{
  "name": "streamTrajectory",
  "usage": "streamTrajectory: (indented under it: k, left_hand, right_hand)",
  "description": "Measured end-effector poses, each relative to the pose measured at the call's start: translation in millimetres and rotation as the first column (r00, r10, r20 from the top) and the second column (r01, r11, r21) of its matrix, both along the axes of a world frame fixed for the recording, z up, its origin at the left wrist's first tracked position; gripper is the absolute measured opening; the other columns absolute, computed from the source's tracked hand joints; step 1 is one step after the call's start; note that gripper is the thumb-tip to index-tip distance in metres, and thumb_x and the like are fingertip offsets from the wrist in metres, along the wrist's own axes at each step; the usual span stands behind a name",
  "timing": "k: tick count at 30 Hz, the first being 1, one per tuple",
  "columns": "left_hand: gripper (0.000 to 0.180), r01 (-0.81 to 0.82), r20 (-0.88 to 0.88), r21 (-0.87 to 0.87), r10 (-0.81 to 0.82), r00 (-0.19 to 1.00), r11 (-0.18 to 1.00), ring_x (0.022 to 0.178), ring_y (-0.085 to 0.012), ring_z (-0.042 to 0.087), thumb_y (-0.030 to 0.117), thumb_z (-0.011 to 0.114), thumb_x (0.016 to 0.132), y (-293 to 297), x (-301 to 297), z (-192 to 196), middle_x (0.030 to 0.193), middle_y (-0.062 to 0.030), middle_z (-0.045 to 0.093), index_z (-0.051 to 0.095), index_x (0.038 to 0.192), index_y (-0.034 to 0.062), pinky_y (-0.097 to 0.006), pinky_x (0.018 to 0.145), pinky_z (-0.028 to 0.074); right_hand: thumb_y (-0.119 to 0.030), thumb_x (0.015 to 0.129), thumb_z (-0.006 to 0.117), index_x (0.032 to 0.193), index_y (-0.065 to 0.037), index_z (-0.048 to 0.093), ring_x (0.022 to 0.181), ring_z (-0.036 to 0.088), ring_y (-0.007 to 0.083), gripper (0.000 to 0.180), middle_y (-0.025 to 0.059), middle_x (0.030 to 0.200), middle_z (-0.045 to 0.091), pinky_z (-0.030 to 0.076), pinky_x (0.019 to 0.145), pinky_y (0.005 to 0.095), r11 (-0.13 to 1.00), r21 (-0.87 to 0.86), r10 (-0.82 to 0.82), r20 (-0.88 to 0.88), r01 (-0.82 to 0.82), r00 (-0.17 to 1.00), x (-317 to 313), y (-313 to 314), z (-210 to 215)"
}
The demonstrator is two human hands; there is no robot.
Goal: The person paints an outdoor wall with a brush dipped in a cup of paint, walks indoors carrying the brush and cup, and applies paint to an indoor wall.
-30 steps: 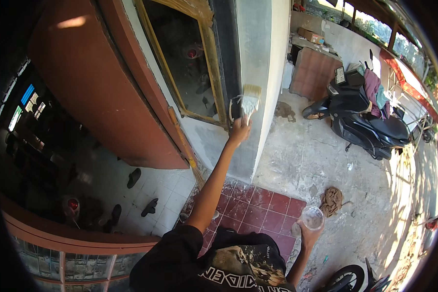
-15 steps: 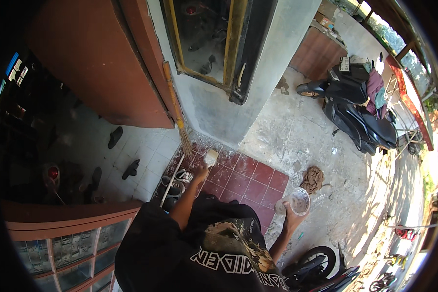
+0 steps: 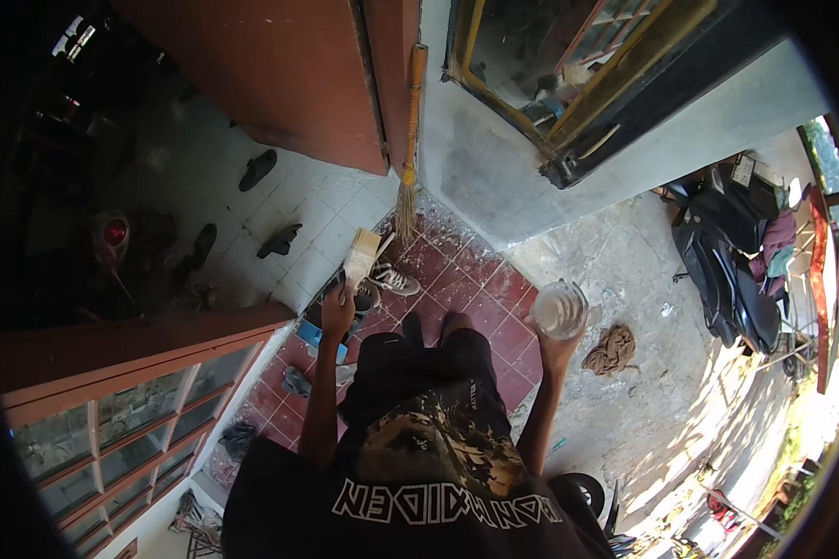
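Brush point(image 3: 360, 255) drips could mark the sneaker point(image 3: 396, 279) near it if wet bristles tilt; wetness cannot be confirmed. My left hand point(image 3: 336, 311) has its fingers closed around the handle; the bristles project beyond them, away from my body. Clear container point(image 3: 559, 312) could spill if the wrist tips. My right hand point(image 3: 557, 347) curls around its near side, gripping 1 of 2 held items; any fingers behind it are hidden.

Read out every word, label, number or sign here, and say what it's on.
Shirt: large white lettering, not copied out here.
Shirt, higher up: small print, too small to read.
Motorbike: plate, too small to read.
Brush, cup: no lettering visible.
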State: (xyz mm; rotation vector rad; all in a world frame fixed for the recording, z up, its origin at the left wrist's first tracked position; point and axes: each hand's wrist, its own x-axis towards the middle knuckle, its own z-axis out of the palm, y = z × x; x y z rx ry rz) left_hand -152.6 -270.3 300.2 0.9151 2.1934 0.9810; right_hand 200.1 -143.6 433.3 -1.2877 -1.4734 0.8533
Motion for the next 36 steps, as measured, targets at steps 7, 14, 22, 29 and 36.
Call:
streamTrajectory:
  k: [7,14,22,29,36]
  left_hand:
    - [0.028,0.059,-0.074,0.137,-0.049,0.996,0.989,0.065,-0.0267,0.059,0.025,0.057,0.084,43.0,16.5,157.2,0.076,-0.0166,0.061,0.059,0.087,-0.0027,-0.033,0.060,0.046]
    - [0.047,0.036,0.008,0.126,-0.037,0.999,0.991,0.063,-0.0135,0.055,0.025,0.072,0.073,86.8,22.7,160.7,0.074,-0.0092,0.060,0.053,0.107,-0.0011,-0.029,0.061,0.046]
    - [0.060,-0.183,-0.040,0.558,0.247,0.968,0.810,0.055,-0.0040,0.035,0.007,0.086,0.052,104.5,-12.9,133.2,0.068,0.0029,0.041,0.043,0.094,0.0059,-0.020,0.045,0.031]
    - [0.057,-0.322,0.089,0.637,0.348,0.933,0.700,0.077,-0.0053,0.052,0.006,0.078,0.061,116.7,-84.5,117.2,0.087,0.0018,0.055,0.048,0.109,0.0005,-0.020,0.066,0.046]
    - [0.068,-0.535,0.297,0.630,0.462,0.835,0.563,0.086,-0.0079,0.056,0.017,0.079,0.055,125.5,-241.8,86.6,0.095,-0.0039,0.057,0.048,0.111,-0.0018,-0.024,0.074,0.048]
  right_hand:
    - [-0.023,0.047,0.089,0.110,0.000,0.047,0.092,0.056,0.0196,0.079,0.0098,0.100,0.058,0.046,0.081,0.0333,0.958,-0.032,0.284,-0.043,-0.285,0.958,-81.5,62.7,-35.9]
    - [-0.021,0.051,0.087,0.108,-0.001,0.049,0.085,0.060,0.0199,0.071,0.0105,0.094,0.062,0.048,0.076,0.0326,0.707,-0.091,0.701,-0.041,-0.701,0.712,-178.0,110.9,-14.4]
    - [-0.013,0.055,0.084,0.107,-0.005,0.048,0.089,0.057,0.0159,0.064,0.0066,0.096,0.059,0.047,0.079,0.0308,0.386,-0.122,0.874,-0.270,-0.915,0.405,-271.5,127.7,17.2]
    - [-0.013,0.050,0.087,0.111,-0.003,0.043,0.090,0.056,0.0147,0.076,0.0055,0.098,0.058,0.047,0.081,0.0301,0.156,-0.186,0.900,-0.379,-0.970,0.218,-385.9,127.7,27.5]
    - [-0.015,0.048,0.088,0.117,-0.004,0.040,0.098,0.054,0.0164,0.085,0.0078,0.105,0.056,0.045,0.085,0.0308,0.046,-0.277,0.908,-0.388,-0.960,0.156,-565.7,133.8,0.7]
